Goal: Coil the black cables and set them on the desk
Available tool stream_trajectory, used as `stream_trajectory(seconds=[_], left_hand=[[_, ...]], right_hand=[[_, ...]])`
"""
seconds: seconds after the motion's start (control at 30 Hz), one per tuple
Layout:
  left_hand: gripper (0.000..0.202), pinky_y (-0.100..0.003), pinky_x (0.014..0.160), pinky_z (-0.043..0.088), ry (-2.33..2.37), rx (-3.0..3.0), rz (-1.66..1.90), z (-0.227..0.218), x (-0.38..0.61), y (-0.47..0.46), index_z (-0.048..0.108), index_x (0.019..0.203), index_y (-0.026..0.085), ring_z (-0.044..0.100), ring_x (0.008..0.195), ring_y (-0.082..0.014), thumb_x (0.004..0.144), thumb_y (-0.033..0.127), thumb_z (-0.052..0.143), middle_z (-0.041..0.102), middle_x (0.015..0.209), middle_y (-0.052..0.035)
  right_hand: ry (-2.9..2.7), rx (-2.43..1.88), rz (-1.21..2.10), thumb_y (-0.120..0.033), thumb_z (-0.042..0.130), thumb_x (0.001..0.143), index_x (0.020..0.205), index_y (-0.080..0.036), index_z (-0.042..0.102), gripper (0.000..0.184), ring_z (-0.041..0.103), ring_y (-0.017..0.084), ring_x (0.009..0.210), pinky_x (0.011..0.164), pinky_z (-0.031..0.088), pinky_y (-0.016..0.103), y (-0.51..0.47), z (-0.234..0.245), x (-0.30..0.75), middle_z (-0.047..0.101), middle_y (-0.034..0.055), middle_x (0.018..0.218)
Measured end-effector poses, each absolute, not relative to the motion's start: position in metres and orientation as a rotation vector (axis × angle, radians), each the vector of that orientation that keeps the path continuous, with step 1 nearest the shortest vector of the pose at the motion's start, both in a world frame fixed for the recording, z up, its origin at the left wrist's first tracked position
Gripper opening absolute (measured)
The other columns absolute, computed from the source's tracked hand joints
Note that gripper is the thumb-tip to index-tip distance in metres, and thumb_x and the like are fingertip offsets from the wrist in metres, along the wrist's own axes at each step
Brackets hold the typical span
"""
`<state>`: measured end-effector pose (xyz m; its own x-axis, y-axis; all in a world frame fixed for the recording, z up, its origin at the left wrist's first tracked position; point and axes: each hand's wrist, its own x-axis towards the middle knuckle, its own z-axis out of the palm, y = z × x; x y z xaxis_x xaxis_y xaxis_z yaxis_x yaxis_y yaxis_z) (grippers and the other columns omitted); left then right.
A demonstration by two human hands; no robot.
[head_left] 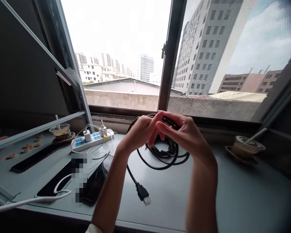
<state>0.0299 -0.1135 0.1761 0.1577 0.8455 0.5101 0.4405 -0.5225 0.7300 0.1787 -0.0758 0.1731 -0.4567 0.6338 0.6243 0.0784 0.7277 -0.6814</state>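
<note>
A black cable (157, 167) lies partly coiled on the desk below my hands, and some of its loops rise up to my fingers. My left hand (142, 132) is closed, its fingertips meeting those of the other hand near the top of the loops. Between the curled thumb and fingers of my right hand (184, 131) dark strands of the cable show; that hand is closed on them. My fingers hide part of the grip. One cable end hangs free to the left, its black plug (143, 193) with a metal tip resting on the desk.
On the left stand a white power strip (94, 139) with chargers and white cords, several dark phones (94, 186) and a drink cup (60, 132). Another cup (247, 147) sits on a coaster at right. A window frame (169, 61) rises behind the desk (167, 200).
</note>
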Motion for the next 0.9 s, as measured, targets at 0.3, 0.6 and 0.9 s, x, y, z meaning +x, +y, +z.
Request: stream_trajectory(seconds=[0.3, 0.6, 0.9], left_hand=[[0.036, -0.022, 0.051, 0.042, 1.281, 2.215, 1.442, 0.175, 0.038, -0.116, 0.067, 0.067, 0.019, 0.052, 0.048, -0.01, 0.087, 0.04, 0.046, 0.059, 0.052, -0.0004], [0.007, -0.028, 0.061, 0.051, 0.867, 2.109, 1.65, 0.186, 0.04, -0.14, 0.067, 0.074, 0.021, 0.06, 0.056, -0.0119, 0.077, 0.025, 0.062, 0.066, 0.075, -0.0019], [0.034, -0.036, 0.093, 0.043, 1.18, 2.37, 1.757, 0.184, 0.028, -0.121, 0.061, 0.104, 0.023, 0.057, 0.1, -0.0214, 0.071, 0.027, 0.067, 0.063, 0.098, -0.0046]], right_hand=[[-1.954, -0.817, 0.409, -0.01, 0.054, 0.077, 0.125, -0.024, 0.053, 0.049, 0.06, 0.019, 0.08, 0.081, 0.047, 0.036, -0.073, 0.168, 0.188, 0.063, 0.0022, 0.087], [-1.624, -0.863, 0.345, -0.003, 0.053, 0.073, 0.111, -0.013, 0.062, 0.04, 0.063, 0.02, 0.084, 0.083, 0.05, 0.034, -0.029, 0.157, 0.174, 0.067, 0.0071, 0.092], [-1.679, -0.827, 0.505, -0.002, 0.052, 0.072, 0.098, -0.01, 0.068, 0.031, 0.065, 0.019, 0.081, 0.083, 0.049, 0.029, -0.017, 0.156, 0.175, 0.069, 0.0035, 0.075]])
